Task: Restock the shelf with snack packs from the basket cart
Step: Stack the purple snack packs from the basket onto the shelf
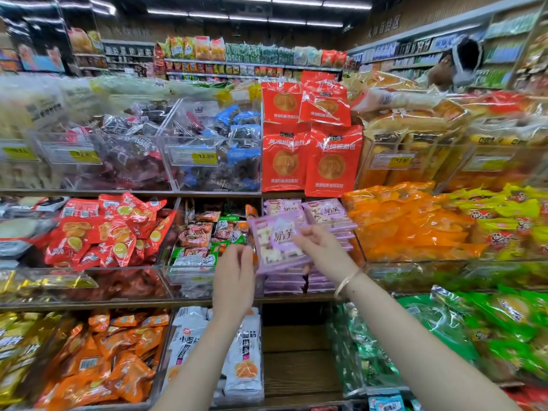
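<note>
I have the purple snack pack (277,247) up in front of the middle shelf (89,305), tilted, over the stacks of matching purple packs (326,219) in their compartment. My right grip (321,247) is grasping it, pinching its right edge between thumb and fingers. My left grip (234,271) is at the pack's left edge with the fingers pointing up; I cannot tell whether it grasps the pack or only sits beside it.

The compartment is narrow. Mixed small packets (197,235) crowd its left side, orange packs (409,229) heap against its right, and the upper shelf's edge runs just above, carrying upright red packs (311,155). Below the purple stacks a bare wooden board (296,354) shows between white packs (244,354) and green packs (444,327).

The writing on the held pack is blurred. A yellow price tag (205,157) on the clear bin (184,173) above and to the left reads 12.80. A bracelet (347,281) circles my right wrist.
</note>
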